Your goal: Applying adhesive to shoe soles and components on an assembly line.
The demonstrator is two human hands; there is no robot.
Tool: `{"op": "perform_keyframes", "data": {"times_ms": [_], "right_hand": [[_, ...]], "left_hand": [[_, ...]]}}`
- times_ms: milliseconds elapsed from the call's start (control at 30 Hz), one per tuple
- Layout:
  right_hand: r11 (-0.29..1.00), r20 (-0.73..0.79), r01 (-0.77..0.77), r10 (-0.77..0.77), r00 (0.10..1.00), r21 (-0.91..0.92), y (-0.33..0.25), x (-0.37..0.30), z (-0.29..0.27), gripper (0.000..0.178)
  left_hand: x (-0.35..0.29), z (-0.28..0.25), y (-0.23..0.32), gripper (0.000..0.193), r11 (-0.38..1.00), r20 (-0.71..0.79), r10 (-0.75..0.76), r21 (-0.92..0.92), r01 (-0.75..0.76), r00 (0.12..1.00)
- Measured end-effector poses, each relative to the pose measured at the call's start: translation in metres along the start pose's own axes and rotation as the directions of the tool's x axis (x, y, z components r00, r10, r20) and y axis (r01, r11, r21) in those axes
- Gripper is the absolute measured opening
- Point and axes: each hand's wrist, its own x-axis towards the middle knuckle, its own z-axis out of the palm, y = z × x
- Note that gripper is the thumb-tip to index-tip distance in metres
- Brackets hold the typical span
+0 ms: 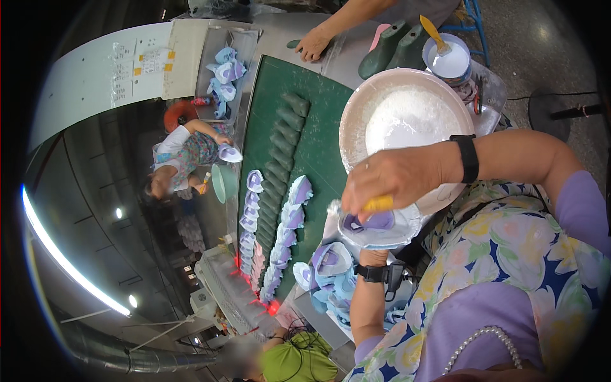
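Observation:
My right hand [391,178] is closed round a yellow-handled brush [380,203], held over a shoe upper. The shoe upper [388,237] is white and pale blue with a purple lining, its opening facing up. From below, my left hand [374,256] grips the upper, its fingers mostly hidden beneath it. Just beyond my right hand stands a wide pinkish basin [351,114] holding a mass of white paste. More blue and purple shoe uppers [331,260] lie heaped beside my left forearm.
A green conveyor belt [324,137] carries rows of dark green shoe lasts [280,143] and purple uppers [293,216]. A bucket [453,63] of white liquid holds another brush [434,33]. Co-workers stand round the belt; one person's hand [313,44] rests at its far end.

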Motion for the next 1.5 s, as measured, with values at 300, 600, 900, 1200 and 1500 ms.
{"op": "perform_keyframes", "data": {"times_ms": [300,600,900,1200,1500], "right_hand": [[0.954,0.197,-0.232,0.269,0.943,-0.192,0.01,-0.004,-0.019,0.016],[0.659,0.365,-0.716,0.741,0.564,-0.232,0.001,0.005,-0.043,0.015],[0.891,0.245,-0.424,0.453,0.857,-0.162,0.006,-0.01,-0.028,0.017],[0.839,-0.042,-0.509,0.511,0.858,-0.192,0.019,-0.004,-0.017,0.019],[0.492,-0.13,-0.864,0.868,0.479,0.106,0.021,-0.021,-0.042,0.018]], "left_hand": [[0.008,-0.014,0.002,0.056,0.931,0.184,-0.186,-0.281,0.233,0.965],[0.031,-0.041,0.017,0.04,0.446,0.359,-0.254,-0.78,0.438,0.898],[0.039,-0.024,0.043,0.044,0.516,0.207,-0.299,-0.786,0.34,0.932],[0.052,-0.027,0.052,0.044,0.451,0.22,-0.517,-0.751,0.482,0.827],[0.105,-0.083,-0.082,0.032,0.698,0.016,-0.427,-0.63,0.341,0.904]]}}
